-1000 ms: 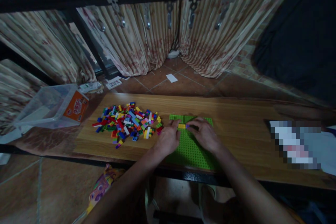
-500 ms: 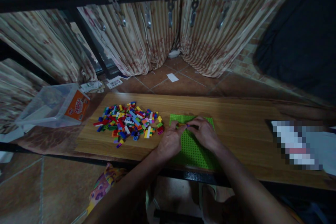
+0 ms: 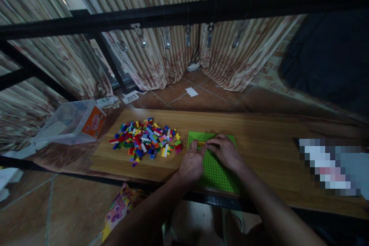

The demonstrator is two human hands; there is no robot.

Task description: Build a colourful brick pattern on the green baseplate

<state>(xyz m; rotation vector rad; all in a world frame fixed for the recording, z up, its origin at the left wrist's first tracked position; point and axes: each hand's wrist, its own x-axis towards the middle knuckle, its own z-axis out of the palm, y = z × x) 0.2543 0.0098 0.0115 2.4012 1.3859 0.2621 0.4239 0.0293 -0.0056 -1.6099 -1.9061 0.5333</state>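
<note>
A green studded baseplate point(image 3: 217, 178) lies on the wooden table, with both hands over its far half. My left hand point(image 3: 191, 163) is closed, its fingertips on a narrow yellow toy brick point(image 3: 201, 143) close above or on the plate; I cannot tell which. From the right, my right hand point(image 3: 226, 152) comes in with thumb and finger pinched at the yellow brick's right end. A small purple piece point(image 3: 206, 143) shows between those fingertips, mostly hidden. Left of the plate spreads a heap of loose toy bricks point(image 3: 150, 138) in many colours.
On the left, a clear plastic bin point(image 3: 66, 123) with an orange label lies beyond the wooden table point(image 3: 268, 153). A blurred-out, pale flat item point(image 3: 325, 167) is at the table's right. A dark metal bar point(image 3: 161, 14) crosses in front of striped curtains point(image 3: 161, 57).
The view has tilted up a little, so everything sits lower in the picture. Both hands stay together over the plate's far part, with the left hand's fingers slightly shifted around the yellow brick.
</note>
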